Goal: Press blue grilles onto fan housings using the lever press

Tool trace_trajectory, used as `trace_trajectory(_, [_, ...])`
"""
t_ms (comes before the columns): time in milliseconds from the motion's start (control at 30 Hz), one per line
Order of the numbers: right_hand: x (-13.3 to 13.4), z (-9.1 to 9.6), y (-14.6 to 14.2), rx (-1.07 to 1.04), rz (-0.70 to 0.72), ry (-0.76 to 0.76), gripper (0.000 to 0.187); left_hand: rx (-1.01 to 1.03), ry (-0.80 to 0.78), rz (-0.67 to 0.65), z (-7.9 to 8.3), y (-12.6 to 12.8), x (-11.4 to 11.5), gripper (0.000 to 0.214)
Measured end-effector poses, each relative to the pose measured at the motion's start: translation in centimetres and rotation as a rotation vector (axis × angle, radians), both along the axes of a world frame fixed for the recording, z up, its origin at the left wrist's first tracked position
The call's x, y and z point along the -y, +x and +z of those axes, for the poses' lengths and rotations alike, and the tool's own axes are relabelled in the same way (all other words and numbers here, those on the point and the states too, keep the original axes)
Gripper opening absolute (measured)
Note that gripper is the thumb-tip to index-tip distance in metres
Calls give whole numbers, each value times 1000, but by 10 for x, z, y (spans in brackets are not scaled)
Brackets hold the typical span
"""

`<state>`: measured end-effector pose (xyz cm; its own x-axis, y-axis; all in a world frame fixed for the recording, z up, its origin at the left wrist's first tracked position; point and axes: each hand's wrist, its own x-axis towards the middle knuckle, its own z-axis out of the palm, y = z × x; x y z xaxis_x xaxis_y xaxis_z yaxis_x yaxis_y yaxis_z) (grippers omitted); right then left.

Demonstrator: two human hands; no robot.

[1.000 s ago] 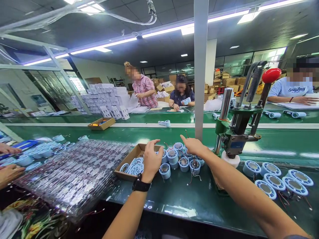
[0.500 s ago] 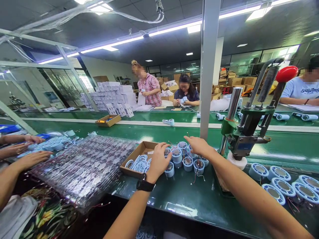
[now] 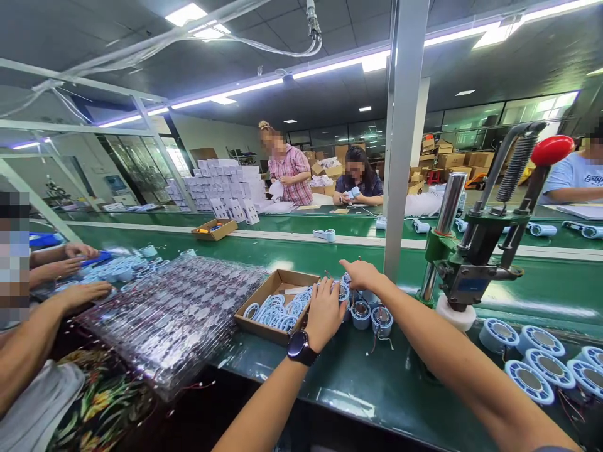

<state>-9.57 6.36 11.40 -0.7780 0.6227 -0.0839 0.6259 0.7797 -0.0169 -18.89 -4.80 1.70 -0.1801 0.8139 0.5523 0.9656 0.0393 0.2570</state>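
My left hand (image 3: 325, 309), with a black watch (image 3: 301, 347) on the wrist, is bent down over a cluster of blue round spools (image 3: 372, 316) on the green bench, its fingers curled round one of them. My right hand (image 3: 362, 275) lies over the back of the same cluster. Its index finger is stretched to the left and its other fingers are tucked under, hiding what they hold. Just left of my left hand stands an open cardboard box (image 3: 282, 275) with several flat blue rings (image 3: 277, 311) in it.
A green hand press (image 3: 471, 276) with a red knob (image 3: 551, 149) stands to the right, with more blue spools (image 3: 532, 351) beyond it. A grey post (image 3: 405, 157) rises behind the cluster. A plastic-wrapped stack (image 3: 174, 314) lies to the left, with a co-worker's hand (image 3: 85, 292) at it.
My left hand has moved right, from the box's edge onto the spools, and has curled. My right hand has stayed over the cluster. The view has shifted left.
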Motion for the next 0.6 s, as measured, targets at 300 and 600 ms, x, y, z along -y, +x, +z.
trace_trajectory(300, [3,25,14,-124,-13,27,37,155,64,-51,1,3,1,40])
trace_trajectory(600, [33,80,40,-244,449,-56,52,450,187,-272,55,-15,5,63])
